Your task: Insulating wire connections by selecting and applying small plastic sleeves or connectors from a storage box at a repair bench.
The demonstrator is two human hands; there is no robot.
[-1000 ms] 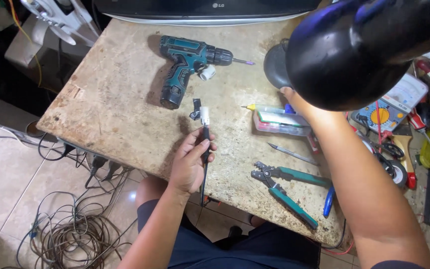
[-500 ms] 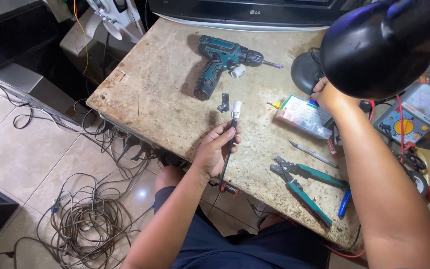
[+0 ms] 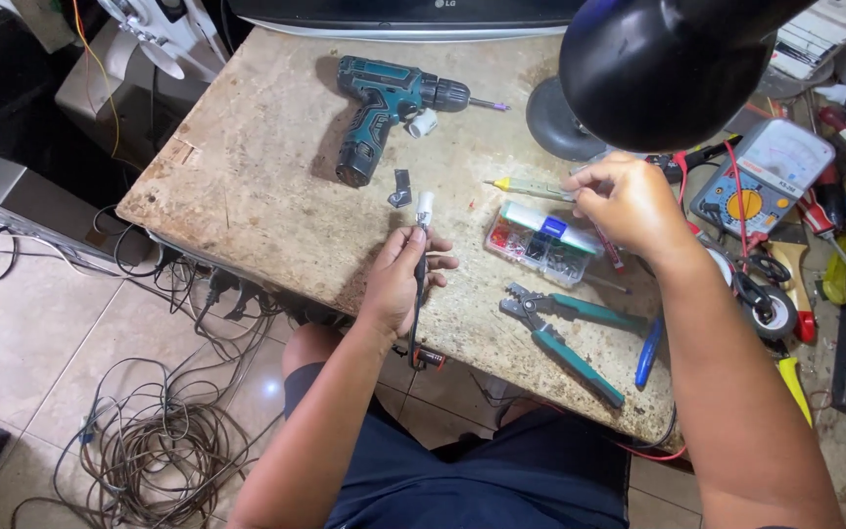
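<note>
Centre of frame: I see the left hand [image 3: 399, 279] with its grip closed around a thin black cable [image 3: 417, 294] that ends in a small white plug [image 3: 425, 208], held upright over the near edge of the worktop [image 3: 247, 186]. The plug tip sits just below a small dark clip [image 3: 400, 188] lying on the worktop.

Right of centre: the right hand [image 3: 629, 201] has its grip pinched on the end of a yellow-tipped screwdriver [image 3: 531, 189], which lies nearly level, pointing left. Just below it sits a clear parts box [image 3: 540, 245] with a marker on top.

Lower right: teal-handled pliers [image 3: 565, 333], a blue pen [image 3: 649, 351] beside them.

Upper centre: teal cordless drill [image 3: 384, 113] lying on its side. Upper right: black lamp [image 3: 668, 64], with a multimeter [image 3: 766, 181] at the right. Lower left, on the floor: tangled cords [image 3: 149, 441].
</note>
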